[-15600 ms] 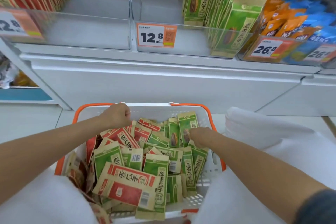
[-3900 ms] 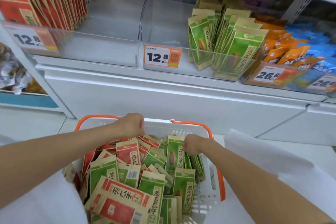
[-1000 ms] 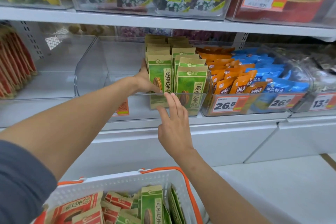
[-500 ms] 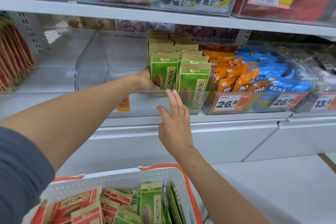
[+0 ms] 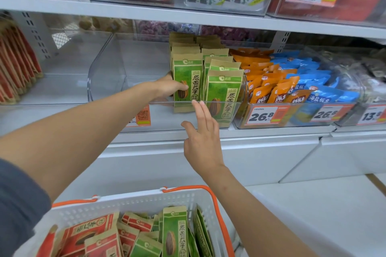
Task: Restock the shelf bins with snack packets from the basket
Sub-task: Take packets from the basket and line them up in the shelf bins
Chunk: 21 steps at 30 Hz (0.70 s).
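Left hand [image 5: 168, 89] grips a green packet [image 5: 189, 73] in the bin [image 5: 108, 73] — right hand [image 5: 203, 140] released, fingers [image 5: 202, 111] straight at the bin's front rim.

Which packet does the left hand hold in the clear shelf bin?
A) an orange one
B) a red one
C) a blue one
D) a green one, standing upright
D: the left hand grips the front green packet, upright in the clear bin, thumb across its face.
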Tool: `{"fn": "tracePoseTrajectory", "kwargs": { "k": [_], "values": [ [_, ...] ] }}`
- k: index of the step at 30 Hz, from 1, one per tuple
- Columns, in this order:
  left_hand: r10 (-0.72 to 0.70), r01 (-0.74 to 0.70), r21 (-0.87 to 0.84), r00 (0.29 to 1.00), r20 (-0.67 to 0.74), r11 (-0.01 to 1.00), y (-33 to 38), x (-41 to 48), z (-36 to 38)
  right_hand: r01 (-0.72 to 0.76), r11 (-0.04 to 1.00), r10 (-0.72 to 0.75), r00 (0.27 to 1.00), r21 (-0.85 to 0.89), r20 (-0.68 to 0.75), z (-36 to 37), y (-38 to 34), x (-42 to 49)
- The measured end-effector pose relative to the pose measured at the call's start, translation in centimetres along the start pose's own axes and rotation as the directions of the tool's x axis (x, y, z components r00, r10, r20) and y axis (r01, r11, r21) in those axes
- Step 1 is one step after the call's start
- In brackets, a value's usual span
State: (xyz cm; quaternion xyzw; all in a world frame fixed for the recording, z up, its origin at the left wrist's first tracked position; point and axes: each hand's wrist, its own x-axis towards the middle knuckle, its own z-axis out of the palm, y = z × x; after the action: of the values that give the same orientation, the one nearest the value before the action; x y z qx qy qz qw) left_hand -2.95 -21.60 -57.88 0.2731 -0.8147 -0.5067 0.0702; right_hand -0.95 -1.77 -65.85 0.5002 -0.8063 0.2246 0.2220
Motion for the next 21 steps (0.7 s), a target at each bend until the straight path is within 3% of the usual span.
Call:
{"fn": "tracePoseTrajectory", "kwargs": {
  "k": [6, 9, 14, 17, 19, 21],
  "values": [
    [-0.062, 0.057, 0.110, 0.997, 0.044, 0.992, 0.2, -0.7, -0.6, 0.004, 1.000, -0.004, 1.000, 0.001, -0.005, -0.1, 0.0, -0.1],
    [-0.161, 0.157, 0.099, 0.986, 0.039, 0.983, 0.1, -1.1, -1.5, -0.002, 1.000, 0.002, 1.000, -0.005, 0.002, -0.1, 0.0, -0.1],
    [-0.203, 0.210, 0.100, 0.977, -0.072, 0.973, 0.5, -2.7, -2.5, -0.011, 1.000, 0.010, 1.000, -0.024, 0.000, -0.4, -0.3, -0.1],
    [-0.047, 0.103, 0.192, 0.960, -0.274, 0.976, 0.5, -4.7, -2.7, -0.037, 0.999, 0.038, 0.999, 0.014, -0.026, -1.0, -0.6, -0.4],
    [0.130, -0.005, 0.281, 0.893, -0.430, 0.960, 0.4, -6.8, -2.5, -0.049, 0.996, 0.052, 0.998, 0.076, -0.034, -1.3, -1.0, -1.0],
    [0.254, -0.105, 0.334, 0.861, -0.441, 0.937, 0.1, -9.5, -2.0, -0.062, 0.987, 0.061, 0.998, 0.148, 0.011, -1.4, -1.7, -1.6]
  ]
}}
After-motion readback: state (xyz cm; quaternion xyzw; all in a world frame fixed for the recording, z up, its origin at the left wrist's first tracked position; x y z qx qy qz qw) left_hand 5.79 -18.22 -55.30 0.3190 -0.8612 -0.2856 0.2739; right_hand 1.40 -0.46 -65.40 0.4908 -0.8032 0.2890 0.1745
